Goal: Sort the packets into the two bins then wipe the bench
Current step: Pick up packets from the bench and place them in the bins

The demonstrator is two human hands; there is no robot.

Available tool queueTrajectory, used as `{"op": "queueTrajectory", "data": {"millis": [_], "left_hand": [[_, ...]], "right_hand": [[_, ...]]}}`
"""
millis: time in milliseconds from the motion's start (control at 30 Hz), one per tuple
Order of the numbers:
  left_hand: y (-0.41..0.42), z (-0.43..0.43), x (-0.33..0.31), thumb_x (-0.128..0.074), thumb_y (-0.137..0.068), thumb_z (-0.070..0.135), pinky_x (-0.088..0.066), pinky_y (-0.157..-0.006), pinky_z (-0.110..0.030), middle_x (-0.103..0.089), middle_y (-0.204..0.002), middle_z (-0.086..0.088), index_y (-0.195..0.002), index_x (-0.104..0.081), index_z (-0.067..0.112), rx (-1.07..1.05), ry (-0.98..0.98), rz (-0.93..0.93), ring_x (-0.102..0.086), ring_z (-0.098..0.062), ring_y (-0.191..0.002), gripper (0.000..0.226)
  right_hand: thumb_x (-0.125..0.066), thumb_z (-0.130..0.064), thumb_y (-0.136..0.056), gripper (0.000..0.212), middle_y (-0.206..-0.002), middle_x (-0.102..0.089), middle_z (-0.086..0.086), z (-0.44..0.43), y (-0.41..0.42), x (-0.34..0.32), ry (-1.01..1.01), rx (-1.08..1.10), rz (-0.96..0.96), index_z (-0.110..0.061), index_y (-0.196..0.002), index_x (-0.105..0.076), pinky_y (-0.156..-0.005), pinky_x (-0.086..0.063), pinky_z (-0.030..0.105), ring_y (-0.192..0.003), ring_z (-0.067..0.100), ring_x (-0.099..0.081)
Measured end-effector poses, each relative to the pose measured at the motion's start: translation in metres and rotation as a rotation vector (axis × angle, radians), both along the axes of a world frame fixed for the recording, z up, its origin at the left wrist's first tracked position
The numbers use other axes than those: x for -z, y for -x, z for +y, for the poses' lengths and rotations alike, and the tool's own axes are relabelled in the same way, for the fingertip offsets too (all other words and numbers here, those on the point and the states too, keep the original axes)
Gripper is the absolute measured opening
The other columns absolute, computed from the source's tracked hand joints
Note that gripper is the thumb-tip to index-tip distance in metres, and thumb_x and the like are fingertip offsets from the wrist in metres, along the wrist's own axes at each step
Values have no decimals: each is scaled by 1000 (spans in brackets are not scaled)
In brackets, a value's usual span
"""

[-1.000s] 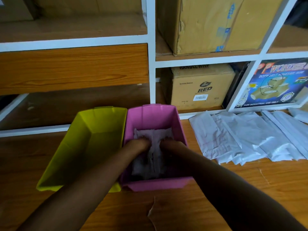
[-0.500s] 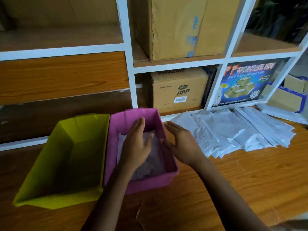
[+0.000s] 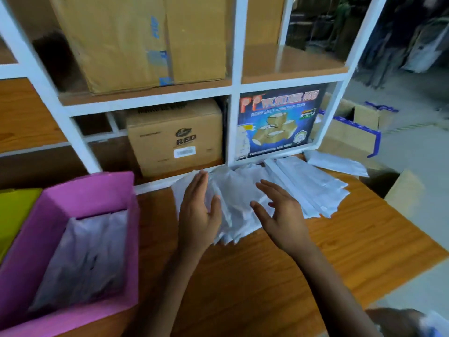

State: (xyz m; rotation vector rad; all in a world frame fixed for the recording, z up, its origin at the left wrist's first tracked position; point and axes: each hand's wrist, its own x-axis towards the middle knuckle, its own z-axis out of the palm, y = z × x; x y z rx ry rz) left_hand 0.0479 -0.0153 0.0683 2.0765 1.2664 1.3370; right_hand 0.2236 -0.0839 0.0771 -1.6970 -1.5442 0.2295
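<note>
**Packets under our hands, bins off to the left**

We have both hands out over the pile of packets (image 3: 303,190), which lies on the bench (image 3: 255,276) against the foot of the shelf (image 3: 233,88). The left hand (image 3: 199,215) is at the pile's left edge and the right hand (image 3: 279,215) is over its middle. Both have straight, spread fingers and grip nothing. We cannot tell whether the palms rest on the packets or hover just above them.

The packets fan out with their long axes running from the shelf toward us, leaning a little left at the near end. Their short near ends point at our hands, so we judge a pull toward us along their length to be the natural lift.

The pink bin (image 3: 97,188) stands to the left of the pile, nearer the left hand, with packets lying inside it. The green bin (image 3: 17,207) is just beyond it, at the frame's left edge. Whatever we pick up must travel leftward, so the left hand has the shorter carry.
</note>
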Motion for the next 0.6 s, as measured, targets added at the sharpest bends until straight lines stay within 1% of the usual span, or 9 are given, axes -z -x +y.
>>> {"op": "queueTrajectory", "data": {"millis": [67,167,300,400,467,533,600], "left_hand": [[-48,7,0,-49,-91,25,-28,-113,-20,-44,-146,-5,-140,-43,6,7,27,3,-38,-15,-137,53],[-116,18,5,-48,-89,25,-29,-111,-23,-45,-145,-8,-139,-44,4,17,36,23,-40,-18,-136,54],[-201,37,18,-55,-91,15,-31,-109,-26,-46,-144,-12,-139,-44,2,49,95,26,-42,-24,-135,51],[-258,52,25,-59,-91,11,-33,-107,-26,-49,-142,-12,-138,-45,3,76,147,49,-45,-25,-133,50],[-292,62,28,-60,-89,11,-34,-105,-26,-53,-138,-12,-135,-49,3,90,178,49,-48,-24,-129,48],[-323,75,32,-60,-88,9,-39,-106,-30,-55,-135,-12,-133,-51,4,125,238,27,-51,-25,-126,46],[-352,90,40,-59,-88,11,-41,-107,-37,-56,-134,-13,-132,-51,4,155,333,33,-51,-26,-126,45]], "right_hand": [[-62,-36,-92,46,-141,-53,1,4,-48,0,13,13,-11,-17,-133,-56,-96,-50,44,-126,19,-52],[-60,-36,-92,46,-141,-53,5,11,-118,2,56,42,-45,-14,-133,-57,-96,-50,45,-127,22,-52],[-61,-33,-92,47,-138,-55,9,23,-198,12,103,92,-97,-10,-133,-57,-98,-49,43,-128,24,-51],[-61,-32,-92,45,-134,-59,9,42,-252,22,170,141,-158,-9,-131,-58,-101,-45,35,-123,25,-54],[-60,-30,-91,44,-132,-60,9,59,-285,32,230,165,-189,-9,-130,-58,-99,-42,33,-120,27,-55],[-58,-28,-92,45,-135,-57,10,80,-315,43,302,190,-181,-10,-132,-55,-101,-42,36,-123,28,-53],[-55,-26,-92,47,-140,-52,10,104,-341,53,384,212,-180,-10,-136,-51,-105,-42,39,-129,28,-48]]}}
